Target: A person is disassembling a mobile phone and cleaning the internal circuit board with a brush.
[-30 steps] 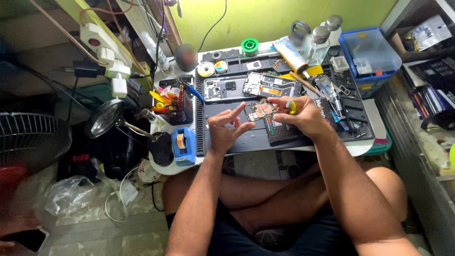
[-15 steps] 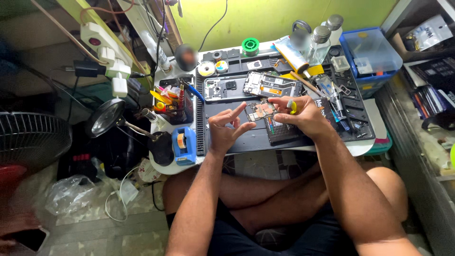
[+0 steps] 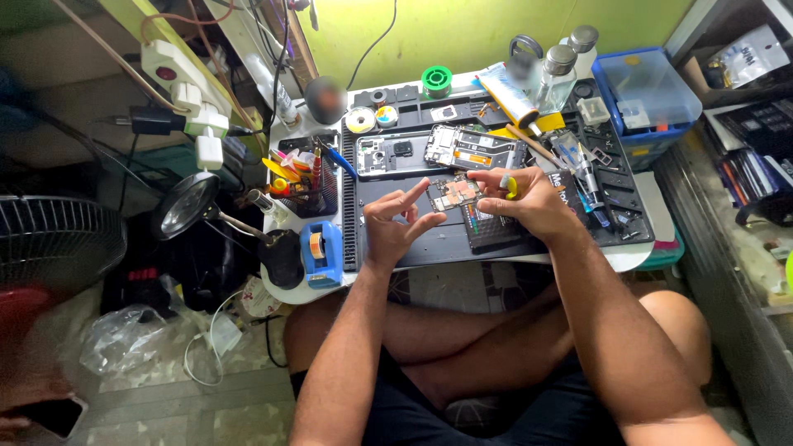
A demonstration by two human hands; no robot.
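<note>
The left hand [image 3: 396,223] rests its heel on the dark mat [image 3: 413,248] with the forearm coming up from the lower left; its index finger points up and to the right toward a small circuit board [image 3: 454,192], the other fingers loosely curled, its grip loose and holding nothing. The right hand [image 3: 524,202] comes in from the right, wrist bent, knuckles up; its thumb and forefinger pinch a small yellow tool [image 3: 512,187] with the tip down at the board's right edge. The board lies flat on the mat, between the two hands, just below two opened phone bodies [image 3: 475,150] that sit side by side near the mat's far edge.

The mat covers most of a small white table [image 3: 297,293] set over the person's crossed legs. To the left of the mat stand a black mesh holder [image 3: 307,177] full of pens and tools, a blue tape dispenser [image 3: 320,252] and a round magnifier [image 3: 182,205] on a bent arm. At the back are a green spool [image 3: 436,81], two small tape rolls [image 3: 361,120], a tube [image 3: 505,92] and two capped bottles [image 3: 558,70]. On the right, screwdrivers and tweezers [image 3: 585,169] lie in the mat's tray, beside a blue plastic box [image 3: 648,95]. A fan [image 3: 54,244] stands on the floor at the far left, well apart. Nothing lies between the hands and the board
</note>
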